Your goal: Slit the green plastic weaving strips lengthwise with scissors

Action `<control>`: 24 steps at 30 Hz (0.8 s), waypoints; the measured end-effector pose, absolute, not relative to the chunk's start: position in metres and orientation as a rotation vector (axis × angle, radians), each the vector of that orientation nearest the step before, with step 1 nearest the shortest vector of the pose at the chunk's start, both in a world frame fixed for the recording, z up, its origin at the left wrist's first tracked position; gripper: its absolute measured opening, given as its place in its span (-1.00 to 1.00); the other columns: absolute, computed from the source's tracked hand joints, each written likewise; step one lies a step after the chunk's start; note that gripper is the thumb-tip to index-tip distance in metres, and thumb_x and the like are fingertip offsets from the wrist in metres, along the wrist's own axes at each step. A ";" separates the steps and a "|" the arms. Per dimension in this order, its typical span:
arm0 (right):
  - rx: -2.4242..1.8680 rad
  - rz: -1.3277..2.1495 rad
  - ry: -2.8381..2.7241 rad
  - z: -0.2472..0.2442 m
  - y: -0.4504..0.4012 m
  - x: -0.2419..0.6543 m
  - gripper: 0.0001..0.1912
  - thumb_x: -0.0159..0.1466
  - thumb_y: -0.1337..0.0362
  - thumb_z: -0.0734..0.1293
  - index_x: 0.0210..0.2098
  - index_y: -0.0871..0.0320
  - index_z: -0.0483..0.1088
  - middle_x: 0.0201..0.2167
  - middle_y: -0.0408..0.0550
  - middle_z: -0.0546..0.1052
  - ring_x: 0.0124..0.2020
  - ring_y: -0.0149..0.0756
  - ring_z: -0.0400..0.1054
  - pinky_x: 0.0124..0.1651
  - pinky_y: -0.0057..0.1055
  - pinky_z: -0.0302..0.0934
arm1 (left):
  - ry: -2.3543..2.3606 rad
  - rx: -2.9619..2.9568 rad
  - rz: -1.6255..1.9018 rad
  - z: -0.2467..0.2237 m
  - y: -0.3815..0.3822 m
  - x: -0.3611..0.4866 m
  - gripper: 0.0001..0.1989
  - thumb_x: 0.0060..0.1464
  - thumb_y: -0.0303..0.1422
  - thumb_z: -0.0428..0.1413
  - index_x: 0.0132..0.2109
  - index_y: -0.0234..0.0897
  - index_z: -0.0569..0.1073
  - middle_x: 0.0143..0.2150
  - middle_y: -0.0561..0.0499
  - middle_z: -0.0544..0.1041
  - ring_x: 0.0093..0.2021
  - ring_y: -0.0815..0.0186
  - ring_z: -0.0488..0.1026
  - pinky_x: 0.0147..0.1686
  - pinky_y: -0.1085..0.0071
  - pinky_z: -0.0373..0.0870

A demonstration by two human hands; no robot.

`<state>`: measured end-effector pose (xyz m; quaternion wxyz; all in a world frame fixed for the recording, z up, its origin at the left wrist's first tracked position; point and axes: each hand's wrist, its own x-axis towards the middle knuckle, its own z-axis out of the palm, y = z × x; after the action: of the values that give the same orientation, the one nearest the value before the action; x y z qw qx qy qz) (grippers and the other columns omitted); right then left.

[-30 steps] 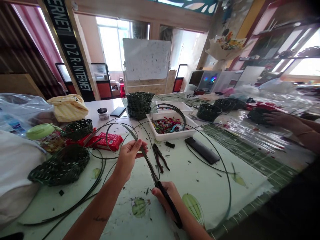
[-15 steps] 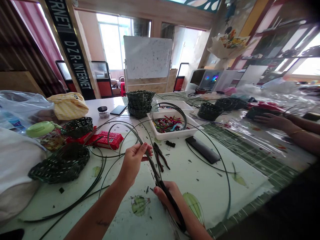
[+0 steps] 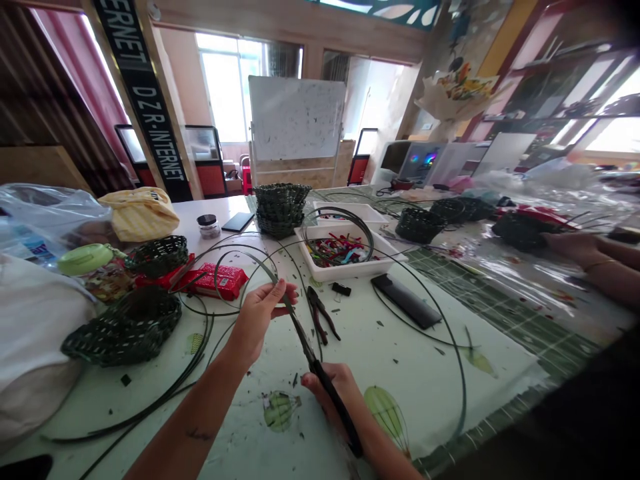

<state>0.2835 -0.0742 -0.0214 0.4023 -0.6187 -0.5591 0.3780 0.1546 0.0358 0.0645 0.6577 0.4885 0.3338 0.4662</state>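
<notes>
Dark-green strip runs, in the head view, from your left hand, fingers pinched on it, down to the scissors gripped in your right hand (how far cut, I cannot tell), while stacked baskets look finished, loose strips lie unwoven, and a sign reads "DZR-INTERNET".

Free: cloth between pliers and black case | Blocked: white tray ahead, held strip left
</notes>
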 end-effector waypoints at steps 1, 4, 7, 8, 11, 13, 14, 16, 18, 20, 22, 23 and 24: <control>-1.563 0.951 -1.425 -0.022 -0.073 0.283 -0.45 0.13 -0.16 0.22 -0.68 0.10 -0.06 -0.70 -0.26 -0.06 -0.64 -0.50 -0.16 -0.61 -0.46 -0.29 | 0.749 1.083 1.077 0.065 0.038 0.151 -0.67 -0.01 -0.15 0.16 -0.27 -0.37 0.56 -0.32 -0.11 0.52 -0.25 0.27 0.44 -0.25 0.39 0.39; -1.566 0.935 -1.465 -0.025 -0.072 0.283 -0.45 0.08 -0.13 0.27 -0.71 0.13 0.02 -0.69 -0.25 -0.04 -0.63 -0.49 -0.12 -0.60 -0.47 -0.25 | 0.761 1.030 1.152 0.068 0.046 0.140 -0.68 -0.03 -0.16 0.18 -0.28 -0.38 0.56 -0.30 -0.11 0.52 -0.25 0.29 0.44 -0.24 0.40 0.39; -1.568 0.917 -1.489 -0.028 -0.071 0.283 -0.43 0.04 -0.20 0.26 -0.71 0.15 0.09 -0.69 -0.23 -0.02 -0.64 -0.46 -0.07 -0.60 -0.46 -0.23 | 0.775 1.022 1.177 0.070 0.049 0.133 -0.71 -0.03 -0.20 0.20 -0.29 -0.39 0.56 -0.34 -0.10 0.52 -0.28 0.32 0.44 -0.27 0.44 0.39; -1.558 0.919 -1.494 -0.028 -0.071 0.283 -0.41 0.04 -0.24 0.24 -0.71 0.15 0.09 -0.69 -0.23 -0.02 -0.64 -0.46 -0.07 -0.60 -0.46 -0.24 | 0.773 1.023 1.170 0.071 0.048 0.133 -0.71 -0.03 -0.21 0.20 -0.28 -0.39 0.57 -0.36 -0.09 0.52 -0.29 0.32 0.44 -0.28 0.45 0.39; -1.529 0.959 -1.511 -0.027 -0.072 0.287 -0.35 0.00 -0.34 0.20 -0.69 0.12 -0.01 -0.68 -0.24 -0.05 -0.63 -0.48 -0.14 -0.60 -0.45 -0.30 | 0.762 1.010 1.152 0.071 0.043 0.138 -0.72 -0.02 -0.22 0.19 -0.28 -0.39 0.57 -0.38 -0.09 0.52 -0.30 0.33 0.44 -0.28 0.44 0.39; -1.522 0.999 -1.524 -0.023 -0.074 0.290 -0.33 -0.01 -0.38 0.17 -0.67 0.11 -0.05 -0.68 -0.25 -0.07 -0.63 -0.48 -0.17 -0.61 -0.44 -0.33 | 0.746 0.993 1.149 0.070 0.038 0.144 -0.72 -0.01 -0.21 0.18 -0.29 -0.39 0.57 -0.37 -0.09 0.53 -0.29 0.33 0.44 -0.27 0.43 0.40; -1.517 1.025 -1.533 -0.020 -0.076 0.292 -0.33 0.00 -0.39 0.15 -0.66 0.11 -0.04 -0.68 -0.25 -0.07 -0.63 -0.48 -0.17 -0.61 -0.44 -0.33 | 0.739 0.987 1.153 0.069 0.035 0.146 -0.72 0.00 -0.21 0.18 -0.28 -0.38 0.57 -0.36 -0.09 0.53 -0.29 0.32 0.45 -0.27 0.42 0.40; -1.503 1.074 -1.553 -0.011 -0.080 0.294 -0.33 0.04 -0.39 0.11 -0.64 0.12 0.00 -0.68 -0.25 -0.04 -0.63 -0.47 -0.14 -0.61 -0.46 -0.30 | 0.728 0.982 1.160 0.067 0.031 0.150 -0.73 0.01 -0.21 0.17 -0.27 -0.37 0.56 -0.35 -0.08 0.53 -0.28 0.32 0.44 -0.27 0.42 0.40; -1.495 1.112 -1.576 -0.002 -0.084 0.295 -0.33 0.05 -0.40 0.09 -0.61 0.13 0.05 -0.67 -0.24 0.01 -0.63 -0.46 -0.10 -0.62 -0.47 -0.26 | 0.724 0.990 1.160 0.066 0.028 0.152 -0.73 0.01 -0.21 0.17 -0.27 -0.36 0.56 -0.36 -0.07 0.52 -0.28 0.32 0.44 -0.27 0.42 0.39; -1.493 1.143 -1.585 0.004 -0.087 0.294 -0.32 0.04 -0.42 0.08 -0.60 0.13 0.06 -0.68 -0.22 0.06 -0.63 -0.45 -0.06 -0.62 -0.48 -0.23 | 0.728 1.003 1.157 0.066 0.027 0.152 -0.73 0.03 -0.21 0.16 -0.26 -0.36 0.56 -0.36 -0.06 0.52 -0.28 0.33 0.44 -0.26 0.42 0.39; -1.474 1.184 -1.576 0.006 -0.087 0.292 -0.31 0.05 -0.43 0.05 -0.61 0.13 0.07 -0.70 -0.22 0.08 -0.65 -0.46 -0.03 -0.63 -0.48 -0.20 | 0.736 1.023 1.164 0.066 0.026 0.152 -0.73 0.03 -0.22 0.15 -0.25 -0.36 0.56 -0.36 -0.06 0.52 -0.28 0.33 0.44 -0.26 0.42 0.39; -1.465 1.200 -1.566 0.005 -0.087 0.290 -0.30 0.05 -0.43 0.04 -0.61 0.13 0.08 -0.70 -0.21 0.09 -0.66 -0.46 -0.02 -0.64 -0.48 -0.19 | 0.741 1.033 1.170 0.067 0.026 0.151 -0.73 0.04 -0.22 0.15 -0.25 -0.36 0.56 -0.36 -0.06 0.52 -0.28 0.33 0.44 -0.26 0.42 0.39; -1.460 1.213 -1.553 0.003 -0.086 0.289 -0.30 0.05 -0.43 0.04 -0.62 0.14 0.09 -0.71 -0.21 0.09 -0.67 -0.46 -0.01 -0.64 -0.48 -0.18 | 0.746 1.039 1.177 0.067 0.026 0.151 -0.73 0.04 -0.22 0.15 -0.26 -0.36 0.56 -0.36 -0.06 0.52 -0.28 0.33 0.44 -0.26 0.42 0.39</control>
<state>0.2886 -0.0863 0.0031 0.3376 -0.5603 -0.5961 0.4656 0.1512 0.0261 0.0668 0.6455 0.4566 0.3276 0.5172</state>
